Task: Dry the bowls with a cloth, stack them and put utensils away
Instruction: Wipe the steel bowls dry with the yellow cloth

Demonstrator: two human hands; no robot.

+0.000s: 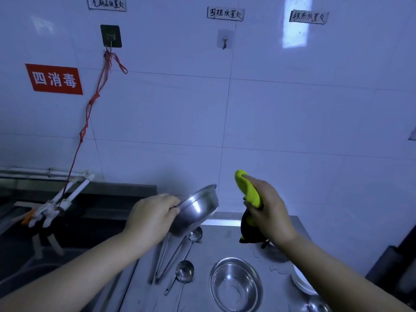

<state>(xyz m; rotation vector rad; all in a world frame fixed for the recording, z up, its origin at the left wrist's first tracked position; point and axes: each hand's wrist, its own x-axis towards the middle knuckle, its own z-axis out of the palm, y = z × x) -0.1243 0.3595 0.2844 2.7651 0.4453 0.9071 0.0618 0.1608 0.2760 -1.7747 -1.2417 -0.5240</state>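
Note:
My left hand [152, 213] grips the rim of a steel bowl [198, 207], held tilted in the air above the steel counter [227, 242]. To its right, apart from the bowl, my right hand [267, 210] holds a yellow and black cloth [248, 191] bunched in its fingers. A second steel bowl [236, 283] stands upright on the counter below. Left of it lie steel tongs [171, 257] and two ladles [184, 271], one with its scoop [195, 234] just under the held bowl. Another spoon [317, 305] shows at the bottom right edge.
A white plate [300, 281] sits at the counter's right side, partly behind my right forearm. A dark sink [40, 233] with a white tap [56, 202] lies to the left. The tiled wall behind carries hooks, a red string and signs.

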